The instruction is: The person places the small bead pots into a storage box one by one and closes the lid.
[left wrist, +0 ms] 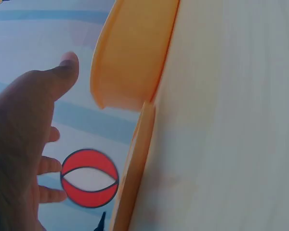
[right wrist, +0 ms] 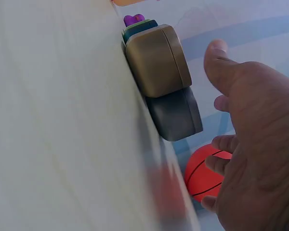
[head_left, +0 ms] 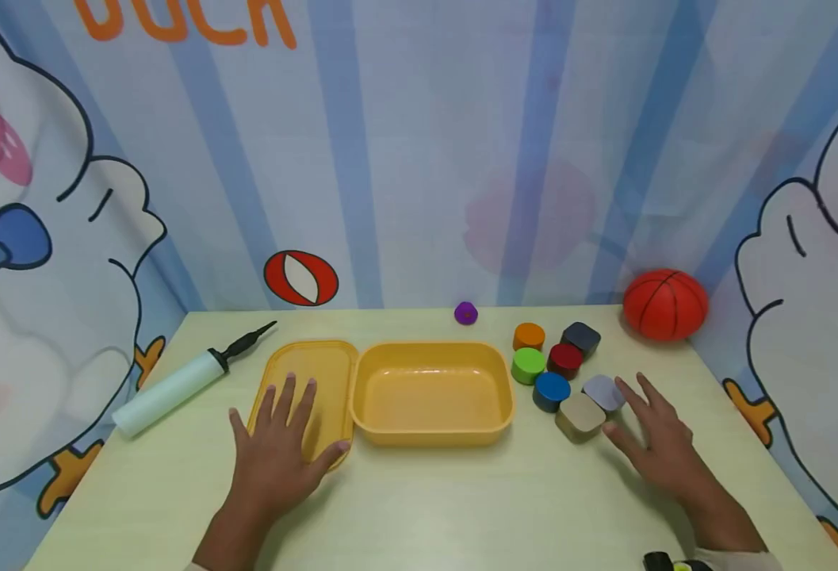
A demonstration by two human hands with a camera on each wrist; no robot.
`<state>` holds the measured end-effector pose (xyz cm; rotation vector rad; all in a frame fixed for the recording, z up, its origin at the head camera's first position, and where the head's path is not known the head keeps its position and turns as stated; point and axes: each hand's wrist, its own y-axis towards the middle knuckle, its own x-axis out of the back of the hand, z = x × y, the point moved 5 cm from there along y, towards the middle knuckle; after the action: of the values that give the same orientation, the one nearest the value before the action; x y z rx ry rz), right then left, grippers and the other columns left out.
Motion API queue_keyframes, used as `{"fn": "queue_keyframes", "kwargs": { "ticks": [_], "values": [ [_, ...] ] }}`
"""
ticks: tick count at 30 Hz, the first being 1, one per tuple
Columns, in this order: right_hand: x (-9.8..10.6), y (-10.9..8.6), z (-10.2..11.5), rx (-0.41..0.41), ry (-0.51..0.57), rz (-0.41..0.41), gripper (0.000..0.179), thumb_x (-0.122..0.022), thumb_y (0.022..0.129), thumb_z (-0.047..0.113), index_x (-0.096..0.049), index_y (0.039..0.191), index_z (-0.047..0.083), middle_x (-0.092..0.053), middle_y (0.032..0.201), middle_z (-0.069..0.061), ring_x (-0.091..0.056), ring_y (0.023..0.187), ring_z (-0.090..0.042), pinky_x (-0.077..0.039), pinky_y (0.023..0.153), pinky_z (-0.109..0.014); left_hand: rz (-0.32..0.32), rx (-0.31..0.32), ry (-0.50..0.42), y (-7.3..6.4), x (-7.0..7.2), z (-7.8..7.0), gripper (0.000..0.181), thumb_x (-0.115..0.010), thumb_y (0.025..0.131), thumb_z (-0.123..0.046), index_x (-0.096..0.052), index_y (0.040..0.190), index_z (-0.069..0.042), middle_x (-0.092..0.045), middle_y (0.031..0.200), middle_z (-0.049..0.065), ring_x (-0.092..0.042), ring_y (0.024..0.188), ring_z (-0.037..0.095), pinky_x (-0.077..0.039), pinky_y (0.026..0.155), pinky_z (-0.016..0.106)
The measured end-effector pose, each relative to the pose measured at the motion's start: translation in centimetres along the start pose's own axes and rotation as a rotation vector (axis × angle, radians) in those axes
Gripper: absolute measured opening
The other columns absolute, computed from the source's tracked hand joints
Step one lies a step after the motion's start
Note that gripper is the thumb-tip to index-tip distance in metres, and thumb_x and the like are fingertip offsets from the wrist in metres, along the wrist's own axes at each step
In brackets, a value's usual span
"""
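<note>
My left hand point(head_left: 273, 460) hovers over the flat yellow lid point(head_left: 322, 381), fingers spread, holding nothing. In the left wrist view a gap separates that hand point(left wrist: 24, 130) from the lid's edge point(left wrist: 135, 168). Right of the lid sits a yellow rectangular tub point(head_left: 433, 438). Beside the small lidded pots, my right hand point(head_left: 657, 444) hangs with fingers apart and nothing in its grasp. Nearest to it are a lavender pot point(head_left: 604, 392) and a beige pot point(head_left: 580, 416). The right wrist view has the hand point(right wrist: 260, 130) apart from the beige pot point(right wrist: 156, 60).
Blue point(head_left: 551, 392), green point(head_left: 528, 365), orange point(head_left: 529, 337), dark red point(head_left: 564, 360) and dark grey point(head_left: 581, 339) pots cluster right of the tub. A red ball point(head_left: 666, 305) stands back right, a purple piece point(head_left: 465, 313) at the back edge, a pale green pump point(head_left: 176, 388) at left.
</note>
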<state>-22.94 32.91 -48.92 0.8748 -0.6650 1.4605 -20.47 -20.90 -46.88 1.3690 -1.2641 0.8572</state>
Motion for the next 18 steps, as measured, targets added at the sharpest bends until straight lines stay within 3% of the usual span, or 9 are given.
{"fn": "queue_keyframes", "kwargs": {
  "ticks": [4,7,14,18],
  "values": [
    [-0.4,0.1,-0.6,0.039,0.131,-0.013,0.074,-0.063,0.111,0.035,-0.031,0.173,0.009,-0.017,0.177,-0.036,-0.020,0.155,-0.071,-0.021,0.108,-0.096,-0.098,-0.093,-0.084,-0.4,-0.4,-1.5,0.100,-0.071,0.096,-0.068,-0.031,0.174,-0.021,-0.033,0.180,0.015,-0.039,0.161,0.048,-0.016,0.120,0.091],
    [-0.8,0.4,-1.2,0.028,0.205,-0.012,0.071,-0.061,0.114,0.034,-0.030,0.173,0.010,-0.018,0.177,-0.036,-0.019,0.158,-0.068,-0.022,0.114,-0.092,-0.146,-0.127,-0.133,-0.3,-0.8,-2.4,0.098,-0.076,0.095,-0.064,-0.036,0.172,-0.020,-0.039,0.177,0.013,-0.044,0.158,0.043,-0.021,0.120,0.090],
    [-0.4,1.3,-2.2,0.012,0.309,-0.053,0.065,-0.061,0.114,0.034,-0.038,0.171,0.014,-0.032,0.175,-0.030,-0.024,0.161,-0.059,-0.023,0.122,-0.083,-0.154,-0.152,-0.244,0.9,-1.5,-3.4,0.089,-0.077,0.096,-0.058,-0.046,0.167,-0.015,-0.045,0.174,0.013,-0.047,0.158,0.039,-0.024,0.120,0.089],
    [-0.1,1.8,-2.5,0.002,0.325,-0.028,0.063,-0.062,0.113,0.036,-0.042,0.169,0.015,-0.036,0.175,-0.027,-0.025,0.161,-0.057,-0.025,0.123,-0.082,-0.157,-0.157,-0.299,1.5,-1.7,-3.7,0.085,-0.078,0.097,-0.054,-0.049,0.165,-0.013,-0.045,0.174,0.014,-0.047,0.158,0.041,-0.024,0.120,0.089]
  ]
}}
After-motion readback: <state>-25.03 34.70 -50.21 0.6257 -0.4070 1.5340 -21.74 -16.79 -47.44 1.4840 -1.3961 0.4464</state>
